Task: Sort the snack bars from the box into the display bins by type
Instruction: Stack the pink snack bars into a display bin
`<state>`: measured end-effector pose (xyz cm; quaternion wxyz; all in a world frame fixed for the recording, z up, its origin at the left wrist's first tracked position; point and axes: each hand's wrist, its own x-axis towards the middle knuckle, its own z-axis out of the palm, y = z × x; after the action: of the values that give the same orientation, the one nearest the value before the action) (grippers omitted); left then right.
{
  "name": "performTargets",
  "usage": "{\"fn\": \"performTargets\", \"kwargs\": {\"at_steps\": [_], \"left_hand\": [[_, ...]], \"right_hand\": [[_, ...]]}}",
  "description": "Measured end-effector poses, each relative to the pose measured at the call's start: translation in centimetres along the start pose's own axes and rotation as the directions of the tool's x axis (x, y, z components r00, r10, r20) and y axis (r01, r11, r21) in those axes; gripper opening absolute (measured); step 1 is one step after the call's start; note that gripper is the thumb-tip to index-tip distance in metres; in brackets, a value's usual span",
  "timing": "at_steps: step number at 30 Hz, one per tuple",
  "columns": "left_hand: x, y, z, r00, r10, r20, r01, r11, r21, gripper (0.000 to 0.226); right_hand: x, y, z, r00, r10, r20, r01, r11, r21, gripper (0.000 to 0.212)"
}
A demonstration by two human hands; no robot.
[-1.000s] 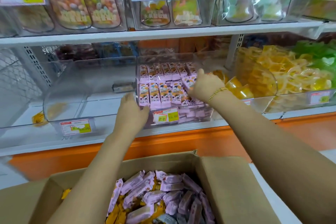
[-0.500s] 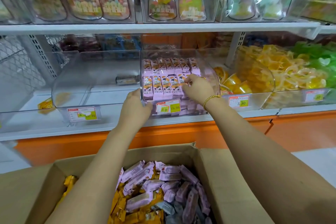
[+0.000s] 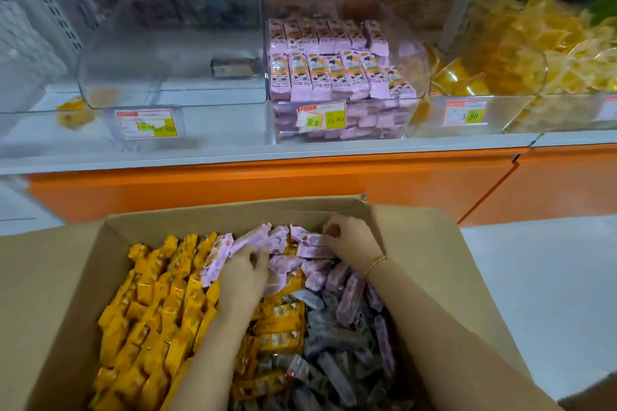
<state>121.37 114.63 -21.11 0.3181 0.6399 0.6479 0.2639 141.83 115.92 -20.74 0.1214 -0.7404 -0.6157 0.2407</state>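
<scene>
A cardboard box [image 3: 60,274] below me holds orange bars [image 3: 150,304] in rows on the left, pink bars [image 3: 293,243] at the far end and several grey and purple bars [image 3: 337,337] on the right. My left hand [image 3: 245,272] reaches into the pink bars with fingers curled round some of them. My right hand [image 3: 354,238] grips pink bars in the box's far right corner. On the shelf, a clear bin [image 3: 414,53] is stacked with neat rows of pink bars [image 3: 334,67]. To its left stands a clear bin [image 3: 167,53] with one dark bar [image 3: 233,67].
Further right, clear bins [image 3: 521,110] hold yellow wrapped sweets. Price tags hang on the bin fronts. An orange panel [image 3: 267,183] runs under the white shelf edge. A lone orange packet [image 3: 75,113] lies at the far left of the shelf. White floor shows to the right of the box.
Both hands have left the pink-bar bin on the shelf and come down into the box, where they now take hold of pink bars. The view has tilted downward.
</scene>
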Motion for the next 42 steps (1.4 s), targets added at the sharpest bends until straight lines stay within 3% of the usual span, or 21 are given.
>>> {"fn": "performTargets", "kwargs": {"at_steps": [2, 4, 7, 9, 12, 18, 24, 25, 26, 27, 28, 30, 32, 35, 38, 40, 42], "left_hand": [[-1.6, -3.3, 2.2, 0.991, -0.062, 0.121, 0.056, 0.997, 0.055, 0.012], [-3.0, -5.7, 3.5, 0.976, -0.105, 0.19, 0.086, 0.991, 0.105, 0.025], [-4.3, -7.5, 4.1, 0.943, -0.192, 0.272, 0.131, 0.965, 0.228, 0.05], [-4.3, -8.4, 4.3, 0.945, -0.176, 0.277, 0.124, 0.973, 0.195, 0.056], [-3.9, -8.8, 4.5, 0.948, -0.172, 0.269, 0.134, 0.979, 0.155, 0.057], [-4.3, -8.2, 5.0, 0.936, -0.238, 0.261, 0.215, 0.97, 0.111, 0.055], [-5.1, -5.5, 4.5, 0.893, -0.405, 0.197, 0.424, 0.903, -0.066, 0.038], [-5.0, -4.6, 4.5, 0.834, -0.484, 0.264, 0.537, 0.822, -0.19, 0.032], [-4.8, -3.3, 4.3, 0.735, -0.542, 0.408, 0.674, 0.648, -0.354, 0.032], [-4.7, -1.8, 3.9, 0.63, -0.509, 0.587, 0.777, 0.416, -0.473, 0.039], [-4.7, -0.3, 3.4, 0.568, -0.419, 0.709, 0.821, 0.229, -0.523, 0.049], [-4.6, 2.1, 2.2, 0.586, -0.251, 0.771, 0.802, 0.041, -0.596, 0.052], [-4.6, 4.1, 1.1, 0.666, -0.186, 0.722, 0.73, -0.035, -0.683, 0.034], [-5.3, 6.1, 0.4, 0.718, -0.151, 0.679, 0.689, 0.022, -0.724, 0.02], [-6.4, 7.0, 0.7, 0.743, -0.135, 0.655, 0.667, 0.084, -0.74, 0.015], [-7.0, 7.5, 0.7, 0.778, -0.117, 0.617, 0.627, 0.184, -0.757, 0.014], [-7.5, 7.9, 0.6, 0.822, -0.095, 0.561, 0.563, 0.279, -0.778, 0.016]], "right_hand": [[0.1, 1.9, 3.7, 0.971, 0.003, 0.24, 0.023, 0.994, -0.108, 0.041], [0.1, 2.7, 5.8, 0.924, -0.018, 0.381, 0.052, 0.995, -0.08, 0.054], [1.5, 4.1, 7.5, 0.854, -0.138, 0.501, 0.203, 0.976, -0.078, 0.067], [2.7, 5.6, 8.4, 0.82, -0.163, 0.548, 0.267, 0.957, -0.114, 0.079], [3.4, 6.8, 9.2, 0.837, -0.156, 0.525, 0.228, 0.971, -0.075, 0.076], [3.5, 6.5, 10.2, 0.841, -0.239, 0.486, 0.333, 0.936, -0.116, 0.071], [1.7, 3.4, 6.3, 0.833, -0.35, 0.429, 0.437, 0.891, -0.121, 0.07], [1.2, 2.2, 5.1, 0.833, -0.37, 0.411, 0.442, 0.892, -0.091, 0.07], [0.7, 1.0, 3.9, 0.829, -0.402, 0.39, 0.456, 0.888, -0.055, 0.07], [0.1, -0.1, 2.6, 0.819, -0.443, 0.365, 0.481, 0.876, -0.016, 0.07], [-0.7, -1.1, 1.3, 0.809, -0.484, 0.334, 0.506, 0.862, 0.026, 0.069], [-2.6, -2.5, -1.4, 0.806, -0.53, 0.262, 0.524, 0.846, 0.099, 0.069], [-4.5, -3.0, -4.0, 0.801, -0.565, 0.198, 0.547, 0.825, 0.143, 0.071], [-7.3, -2.8, -7.4, 0.769, -0.606, 0.202, 0.58, 0.795, 0.177, 0.069], [-9.4, -2.2, -9.6, 0.813, -0.523, 0.255, 0.405, 0.823, 0.398, 0.059], [-10.5, -2.2, -10.4, 0.863, -0.441, 0.248, 0.274, 0.819, 0.504, 0.039], [-11.0, -2.7, -10.3, 0.92, -0.359, 0.156, 0.245, 0.84, 0.484, 0.01]]}}
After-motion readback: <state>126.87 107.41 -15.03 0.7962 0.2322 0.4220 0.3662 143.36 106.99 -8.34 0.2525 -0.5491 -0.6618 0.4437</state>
